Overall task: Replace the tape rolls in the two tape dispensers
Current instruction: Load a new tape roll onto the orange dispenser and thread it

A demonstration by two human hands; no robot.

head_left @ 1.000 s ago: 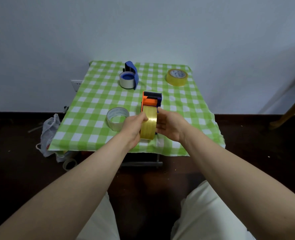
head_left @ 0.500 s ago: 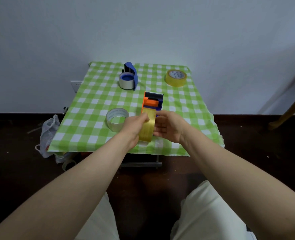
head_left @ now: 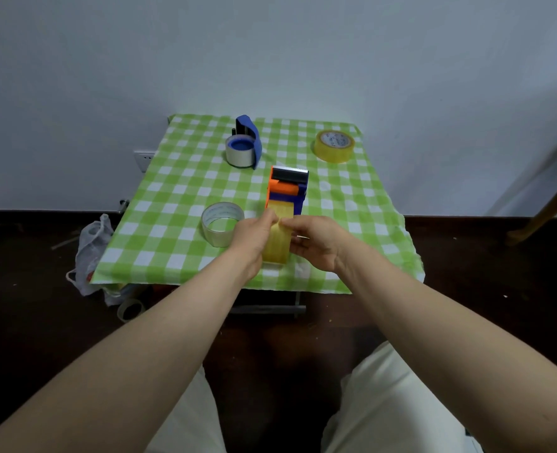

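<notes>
The fingers of the left hand [head_left: 249, 238] and right hand [head_left: 314, 243] pinch the yellow tape [head_left: 277, 238] from both sides. It sits in the orange dispenser [head_left: 285, 191], over the near part of the checked table [head_left: 172, 204]. A clear roll [head_left: 220, 223] lies just left.

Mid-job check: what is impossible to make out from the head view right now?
- Yellow tape roll core and hub: hidden by both hands.
- Left hand and right hand fingertips' grip on the tape end: too small.
- Label on spare yellow roll: too small.
- Plastic bag contents: partly under table.
</notes>
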